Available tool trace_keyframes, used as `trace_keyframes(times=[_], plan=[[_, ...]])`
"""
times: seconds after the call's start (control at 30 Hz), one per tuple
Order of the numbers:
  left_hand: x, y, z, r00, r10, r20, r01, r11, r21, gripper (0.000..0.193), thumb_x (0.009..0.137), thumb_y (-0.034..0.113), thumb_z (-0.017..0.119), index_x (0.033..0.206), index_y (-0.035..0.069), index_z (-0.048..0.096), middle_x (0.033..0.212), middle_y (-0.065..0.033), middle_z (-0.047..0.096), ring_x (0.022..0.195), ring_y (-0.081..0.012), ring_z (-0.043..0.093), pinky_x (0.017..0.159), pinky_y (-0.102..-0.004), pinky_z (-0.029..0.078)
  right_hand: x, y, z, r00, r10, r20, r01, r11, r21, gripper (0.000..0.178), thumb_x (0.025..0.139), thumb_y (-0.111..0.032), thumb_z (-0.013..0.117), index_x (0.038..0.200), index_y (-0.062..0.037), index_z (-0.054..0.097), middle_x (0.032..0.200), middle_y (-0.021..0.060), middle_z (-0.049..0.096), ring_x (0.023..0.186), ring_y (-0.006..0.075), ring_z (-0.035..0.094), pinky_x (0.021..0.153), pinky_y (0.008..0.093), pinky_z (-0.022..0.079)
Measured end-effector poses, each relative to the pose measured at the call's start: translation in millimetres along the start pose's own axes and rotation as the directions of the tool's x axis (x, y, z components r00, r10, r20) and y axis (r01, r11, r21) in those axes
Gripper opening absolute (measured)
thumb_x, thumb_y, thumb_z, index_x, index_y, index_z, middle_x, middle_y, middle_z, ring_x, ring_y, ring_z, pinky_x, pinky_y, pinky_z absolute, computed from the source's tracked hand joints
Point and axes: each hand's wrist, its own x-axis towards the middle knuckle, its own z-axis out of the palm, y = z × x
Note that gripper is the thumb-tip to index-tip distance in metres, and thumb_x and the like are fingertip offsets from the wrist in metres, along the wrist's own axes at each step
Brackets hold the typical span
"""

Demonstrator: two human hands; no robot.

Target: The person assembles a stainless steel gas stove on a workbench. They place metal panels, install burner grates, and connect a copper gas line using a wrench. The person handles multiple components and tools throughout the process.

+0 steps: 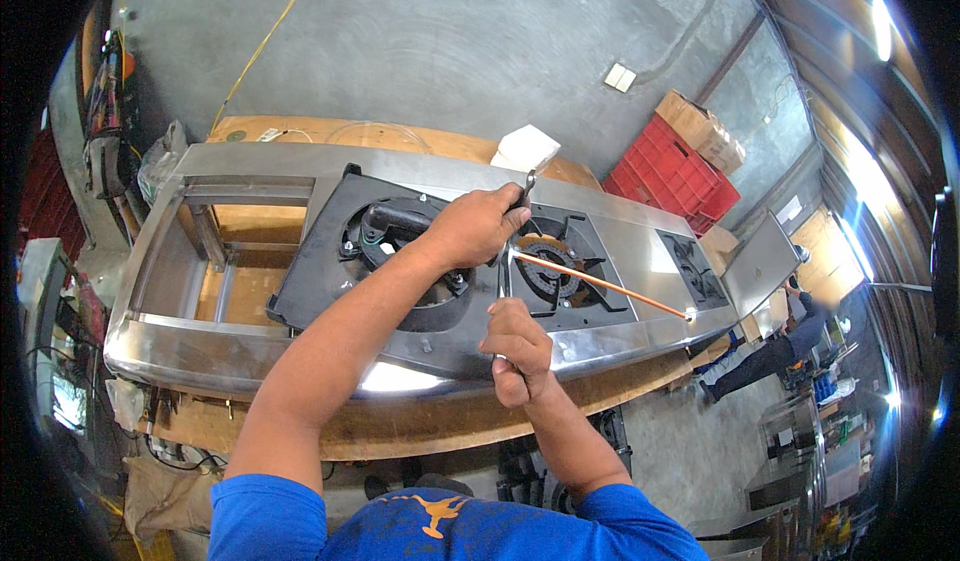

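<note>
My left hand [474, 227] is closed around a wrench [530, 179], whose metal end sticks out above the fingers. Nearer to me, my right hand [518, 349] grips the handle of a second wrench [504, 279], held roughly upright in the view. Its upper end meets the end of a thin copper tube [610, 286] close below my left fingers. From there the tube runs right across the black gas stove [325, 271]. The stove sits tilted on a stainless steel counter [150, 291]. My left forearm covers part of its left burner; the right burner [548, 266] shows behind the tube.
A rectangular opening [250, 223] lies in the counter's left part. Another burner [692, 269] is at its right end. Red crates [668, 166] with a cardboard box [700, 131] stand against the wall. Farther right, another person [775, 346] is beside a steel panel [765, 266].
</note>
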Motion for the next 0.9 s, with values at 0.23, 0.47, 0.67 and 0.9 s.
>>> trace_keyframes(times=[0.23, 0.47, 0.67, 0.9], plan=[[4, 0, -2, 1.0, -0.003, 0.004, 0.003, 1.0, 0.02, 0.031, 0.1, 0.033, 0.051, 0.106, 0.002, 0.056, 0.09, -0.0251, 0.067, 0.09, -0.0459, 0.064, 0.08, -0.0548, 0.047, 14, -2, 0, 0.951, 0.25, -0.181, -0.236, 0.967, 0.092, 0.033, 0.08, -0.024, 0.053, 0.059, 0.002, 0.053, 0.056, 0.0101, 0.048, 0.052, 0.0248, 0.048, 0.057, 0.0379, 0.043], [6, -3, -2, 0.999, -0.041, 0.003, 0.041, 0.998, -0.05, 0.031, 0.099, 0.031, 0.052, 0.105, 0.001, 0.057, 0.091, -0.0255, 0.067, 0.091, -0.0462, 0.063, 0.08, -0.0539, 0.047, 32, 3, 2, 0.917, 0.338, -0.212, -0.299, 0.934, 0.195, 0.036, 0.077, -0.026, 0.053, 0.059, 0.0052, 0.047, 0.055, 0.0122, 0.045, 0.049, 0.0211, 0.041, 0.05, 0.0341, 0.032], [5, -6, 4, 0.997, -0.019, -0.076, 0.016, 0.999, -0.037, 0.027, 0.098, 0.028, 0.054, 0.103, 0.002, 0.059, 0.087, -0.0244, 0.067, 0.086, -0.0454, 0.064, 0.075, -0.0508, 0.048, 62, 17, -16, 0.795, 0.559, -0.236, -0.477, 0.816, 0.326, 0.035, 0.077, -0.027, 0.048, 0.064, 0.0052, 0.048, 0.056, 0.0111, 0.044, 0.051, 0.0191, 0.039, 0.049, 0.0318, 0.033], [5, -9, -3, 0.999, 0.046, -0.024, -0.048, 0.992, -0.113, 0.041, 0.087, 0.04, 0.062, 0.094, -0.001, 0.061, 0.079, -0.0256, 0.066, 0.08, -0.0453, 0.065, 0.073, -0.0499, 0.049, 91, 39, -15, 0.778, 0.488, -0.396, -0.416, 0.872, 0.257, 0.05, 0.075, -0.029, 0.046, 0.102, 0.01, 0.063, 0.103, 0.0254, 0.066, 0.1, 0.0343, 0.066, 0.089, 0.0398, 0.05]])
